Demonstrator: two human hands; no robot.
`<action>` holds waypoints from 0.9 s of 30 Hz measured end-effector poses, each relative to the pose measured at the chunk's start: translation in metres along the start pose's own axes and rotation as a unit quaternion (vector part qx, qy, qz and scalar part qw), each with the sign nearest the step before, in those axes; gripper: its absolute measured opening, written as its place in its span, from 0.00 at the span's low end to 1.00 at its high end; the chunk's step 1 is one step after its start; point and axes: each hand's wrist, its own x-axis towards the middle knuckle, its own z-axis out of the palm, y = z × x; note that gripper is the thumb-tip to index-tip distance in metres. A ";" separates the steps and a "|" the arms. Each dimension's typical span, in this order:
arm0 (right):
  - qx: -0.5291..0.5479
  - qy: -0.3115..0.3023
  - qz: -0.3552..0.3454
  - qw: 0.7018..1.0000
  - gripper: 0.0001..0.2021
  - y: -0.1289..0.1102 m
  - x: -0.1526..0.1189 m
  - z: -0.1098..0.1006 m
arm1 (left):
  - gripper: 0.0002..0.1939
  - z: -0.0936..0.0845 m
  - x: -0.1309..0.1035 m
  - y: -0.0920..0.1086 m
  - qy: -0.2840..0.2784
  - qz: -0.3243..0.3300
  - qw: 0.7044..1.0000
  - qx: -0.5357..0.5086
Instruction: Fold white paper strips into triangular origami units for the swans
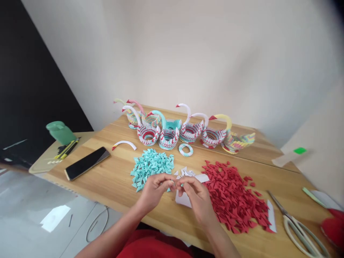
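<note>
My left hand [159,189] and my right hand [194,195] meet fingertip to fingertip near the table's front edge. Small teal bits show between the fingertips of both hands, mostly hidden by the fingers. Just behind and left of my left hand lies a heap of folded teal paper pieces [152,165]. A few white folded pieces [185,172] sit behind the fingertips. White paper [184,200] lies partly under my right hand. To the right of that hand spreads a large heap of red folded pieces [232,195].
Several folded-paper swans [169,138] stand along the back. A paper ring [186,150] and a white curved neck [124,143] lie before them. A phone [87,163] is at left, scissors [298,229] at right. A green container [60,132] and yellow cutters [66,148] are far left.
</note>
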 end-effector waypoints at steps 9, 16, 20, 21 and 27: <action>-0.065 0.036 0.039 0.997 0.09 0.008 -0.018 -0.009 | 0.10 0.006 -0.025 -0.017 0.012 -0.019 0.999 0.030; -0.131 0.028 0.063 0.989 0.08 0.005 -0.001 0.004 | 0.10 -0.034 -0.018 0.003 0.106 0.022 0.989 0.104; -0.167 0.001 0.025 0.986 0.11 0.006 0.039 0.018 | 0.13 -0.056 0.015 0.008 0.144 0.048 0.974 0.166; -0.175 -0.007 -0.002 0.985 0.11 0.006 0.050 0.021 | 0.14 -0.060 0.023 0.009 0.144 0.062 0.969 0.189; -0.134 -0.077 -0.046 0.987 0.15 -0.032 0.050 0.035 | 0.19 -0.093 0.043 0.008 0.106 0.123 0.939 0.302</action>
